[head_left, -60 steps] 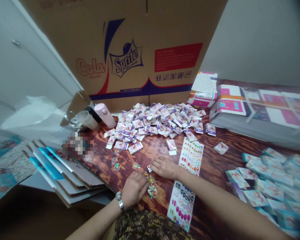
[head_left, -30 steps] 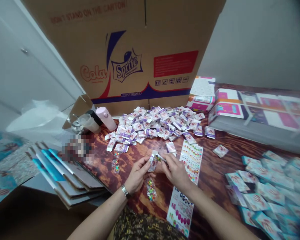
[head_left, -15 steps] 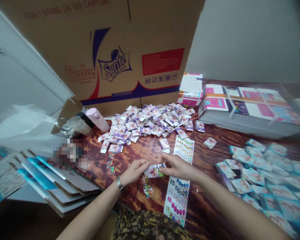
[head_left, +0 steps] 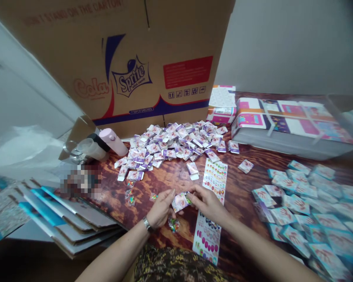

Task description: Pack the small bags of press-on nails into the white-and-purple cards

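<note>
My left hand [head_left: 162,207], with a metal watch at the wrist, is closed around a small white and purple printed box [head_left: 180,202]. At the box's right end my right hand [head_left: 206,204] pinches a small clear packet of colourful beads or candies [head_left: 189,199]. Whether the packet is partly inside the box I cannot tell. Just below the hands lies another colourful packet [head_left: 173,225] on the table. Under my right wrist runs a long sticker sheet [head_left: 207,241]. One small box [head_left: 192,171] lies apart, beyond my hands.
Behind is a heap of small purple-white boxes [head_left: 164,147] against a large carton [head_left: 135,47]. Blue-edged boxes [head_left: 297,203] spread at right, near a strapped bundle [head_left: 291,125]. A pink bottle [head_left: 113,141] and flattened cardboard [head_left: 67,213] are at left.
The small box has tilted in my left hand, which has turned and moved down slightly. A colourful packet left of that hand now shows. My right hand stays at the box's end.
</note>
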Motion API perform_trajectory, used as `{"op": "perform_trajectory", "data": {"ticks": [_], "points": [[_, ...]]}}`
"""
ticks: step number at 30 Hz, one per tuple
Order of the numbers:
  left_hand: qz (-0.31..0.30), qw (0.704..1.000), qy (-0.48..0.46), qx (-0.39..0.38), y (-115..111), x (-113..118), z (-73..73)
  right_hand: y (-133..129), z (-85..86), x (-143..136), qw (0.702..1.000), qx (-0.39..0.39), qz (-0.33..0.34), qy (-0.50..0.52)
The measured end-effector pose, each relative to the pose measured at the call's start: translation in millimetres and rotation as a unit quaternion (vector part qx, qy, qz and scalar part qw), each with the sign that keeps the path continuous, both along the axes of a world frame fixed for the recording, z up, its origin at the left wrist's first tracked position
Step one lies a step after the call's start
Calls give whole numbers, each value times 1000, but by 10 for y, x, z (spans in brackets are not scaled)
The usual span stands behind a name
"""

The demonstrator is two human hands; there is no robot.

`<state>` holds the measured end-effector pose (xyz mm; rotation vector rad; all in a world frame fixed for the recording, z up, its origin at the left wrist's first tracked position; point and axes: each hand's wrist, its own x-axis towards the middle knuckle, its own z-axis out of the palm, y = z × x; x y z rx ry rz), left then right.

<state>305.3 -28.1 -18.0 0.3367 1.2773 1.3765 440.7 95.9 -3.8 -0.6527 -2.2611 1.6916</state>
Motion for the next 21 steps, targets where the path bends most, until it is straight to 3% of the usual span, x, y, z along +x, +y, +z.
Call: {"op": "perform_trajectory", "data": {"ticks": [4,9,13,15,18,21], "points": [[2,1000,30,-1,17,17,11,46,-5,34,998,-47,41,3],[-27,992,125,-6,12,31,2,26,-62,3,997,-80,1,8],[-72,961,266,-16,-35,33,12,-8,-116,-29,995,-95,-40,0],[-93,925,368,9,-70,33,41,-10,-148,-31,995,-90,-51,-7],[-129,832,535,71,-123,51,57,-24,-194,-35,994,-90,-54,-17],[-159,766,617,79,-145,92,-3,-72,-232,-62,989,-132,-64,-6]]}}
